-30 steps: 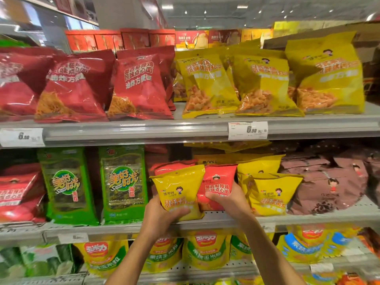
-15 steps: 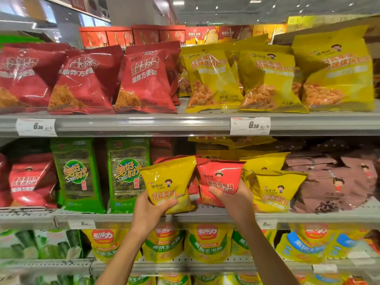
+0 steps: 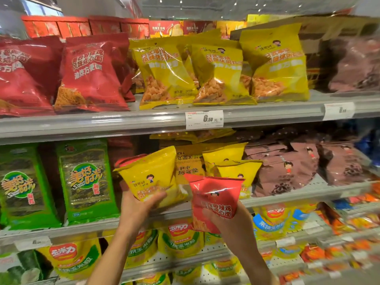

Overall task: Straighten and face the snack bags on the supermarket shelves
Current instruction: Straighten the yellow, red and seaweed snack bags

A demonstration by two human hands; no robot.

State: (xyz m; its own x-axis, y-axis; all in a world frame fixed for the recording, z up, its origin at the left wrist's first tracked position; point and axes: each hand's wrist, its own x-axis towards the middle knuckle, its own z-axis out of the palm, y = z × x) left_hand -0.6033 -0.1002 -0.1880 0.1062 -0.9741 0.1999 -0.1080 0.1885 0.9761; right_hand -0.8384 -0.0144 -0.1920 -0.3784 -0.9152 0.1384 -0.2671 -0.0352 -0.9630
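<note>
The left hand (image 3: pixel 141 204) grips a small yellow snack bag (image 3: pixel 153 177) from below, thumb curled across its front, the bag tilted at the front edge of the middle shelf (image 3: pixel 287 199). The right hand (image 3: pixel 230 221) holds a small red snack bag (image 3: pixel 214 199) in front of that shelf, clear of it; the bag covers most of the fingers, so only the wrist side shows plainly. Behind them more yellow bags (image 3: pixel 238 171) stand partly hidden, and brown bags (image 3: pixel 287 169) lie slumped to the right. Green seaweed packs (image 3: pixel 86 182) stand left. The far right is blurred and its price tag (image 3: pixel 339 111) unreadable.
</note>
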